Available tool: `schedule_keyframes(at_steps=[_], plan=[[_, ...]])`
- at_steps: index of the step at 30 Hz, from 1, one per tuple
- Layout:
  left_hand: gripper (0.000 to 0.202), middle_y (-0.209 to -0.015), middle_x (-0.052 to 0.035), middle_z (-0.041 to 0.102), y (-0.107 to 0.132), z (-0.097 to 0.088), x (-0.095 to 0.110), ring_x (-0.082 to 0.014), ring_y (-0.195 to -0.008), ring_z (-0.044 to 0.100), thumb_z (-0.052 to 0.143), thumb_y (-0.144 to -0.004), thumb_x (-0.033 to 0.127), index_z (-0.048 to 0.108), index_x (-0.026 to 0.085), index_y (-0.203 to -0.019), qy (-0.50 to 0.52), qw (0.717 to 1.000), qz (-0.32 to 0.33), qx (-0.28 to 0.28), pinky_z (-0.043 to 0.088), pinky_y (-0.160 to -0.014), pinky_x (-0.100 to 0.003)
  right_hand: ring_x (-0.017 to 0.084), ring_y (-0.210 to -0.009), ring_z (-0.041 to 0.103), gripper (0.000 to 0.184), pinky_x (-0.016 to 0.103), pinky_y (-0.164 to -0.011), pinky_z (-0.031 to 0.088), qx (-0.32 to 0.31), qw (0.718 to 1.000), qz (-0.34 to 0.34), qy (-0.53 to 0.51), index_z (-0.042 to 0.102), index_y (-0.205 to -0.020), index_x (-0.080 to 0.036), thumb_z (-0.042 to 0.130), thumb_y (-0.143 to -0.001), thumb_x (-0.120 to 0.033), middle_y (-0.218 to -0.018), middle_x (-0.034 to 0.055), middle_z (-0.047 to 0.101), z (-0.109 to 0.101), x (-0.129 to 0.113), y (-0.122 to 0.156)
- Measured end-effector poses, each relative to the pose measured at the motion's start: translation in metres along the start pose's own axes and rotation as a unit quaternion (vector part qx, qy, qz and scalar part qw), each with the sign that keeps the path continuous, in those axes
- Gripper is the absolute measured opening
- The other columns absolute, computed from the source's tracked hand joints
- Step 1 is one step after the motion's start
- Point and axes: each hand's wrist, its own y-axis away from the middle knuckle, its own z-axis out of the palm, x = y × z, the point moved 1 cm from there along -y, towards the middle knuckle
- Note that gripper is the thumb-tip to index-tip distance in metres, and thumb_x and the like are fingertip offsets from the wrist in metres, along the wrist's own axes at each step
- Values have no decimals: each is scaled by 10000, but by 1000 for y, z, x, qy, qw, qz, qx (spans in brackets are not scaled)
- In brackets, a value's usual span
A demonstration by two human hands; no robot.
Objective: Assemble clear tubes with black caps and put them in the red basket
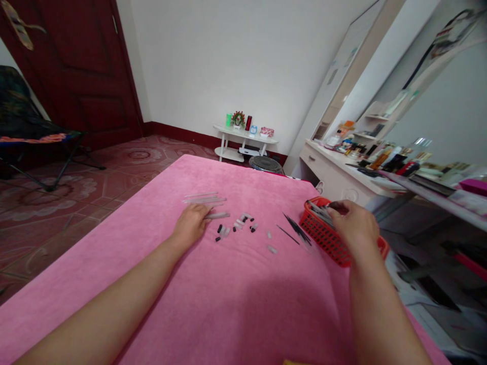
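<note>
My left hand [192, 224] rests on the pink cloth, fingers closed round a clear pen barrel [217, 215] that juts out to the right. Just beyond it lie several more clear barrels [203, 197]. Between my hands are scattered small black and clear pen caps and end pieces [239, 223]. Some thin dark ink refills [297, 228] lie left of a red plastic basket [331, 246]. My right hand [352, 223] is over that basket, thumb and fingers pinched together at the pens [319, 210] inside. What its fingertips hold is hidden.
Pink cloth [228, 294] covers the table. To the right stands a white dressing table [342, 175] crowded with bottles. A small white stand [247, 134] and a round stool [265, 163] are beyond the far edge; a folding chair [30, 116] is at left.
</note>
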Motion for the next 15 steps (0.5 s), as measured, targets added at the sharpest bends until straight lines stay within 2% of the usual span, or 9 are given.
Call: schedule_keyframes(at_steps=[1,3,5,9,12,15], plan=[[326,-1022,-133,689,0,-1,1,-291,-988,598,557,-791,171,684,200,-1089,-2,1000,2,-3,417,-925,-443,265,-794,635,305,342,-633,415,-1,1000,2,-21,714,-983,-194,563,-795,-381,-879,125,706,3,-6,1],[282,-941,-128,699,-1,-2,3,-283,-937,606,518,-804,163,720,194,-998,-13,1000,3,-7,442,-869,-412,230,-808,641,255,313,-667,432,-19,996,-41,-71,716,-943,-210,575,-793,-361,-890,79,715,13,-22,6],[284,-913,-122,698,0,-4,5,-270,-915,608,487,-815,162,729,194,-961,-28,1000,1,-9,458,-836,-383,204,-808,643,200,294,-699,438,-48,989,-103,-98,721,-884,-194,578,-788,-297,-893,68,718,23,-37,12],[300,-930,-106,695,2,-6,9,-244,-892,611,474,-806,162,720,200,-973,-62,998,-10,-11,479,-800,-342,183,-800,644,147,278,-715,449,-130,967,-178,-126,716,-839,-191,585,-780,-223,-868,51,716,47,-59,27],[302,-923,-100,690,4,-7,12,-241,-880,610,480,-799,167,715,203,-985,-77,997,-16,-14,483,-781,-331,175,-827,644,166,285,-771,463,-170,952,-208,-146,709,-877,-186,583,-772,-165,-911,57,708,65,-68,38],[298,-918,-94,682,4,-9,16,-242,-882,601,476,-807,159,708,204,-987,-68,998,-12,-2,480,-785,-342,182,-890,635,262,306,-831,466,-181,939,-241,-165,696,-972,-167,568,-754,-99,-978,78,696,80,-73,49]])
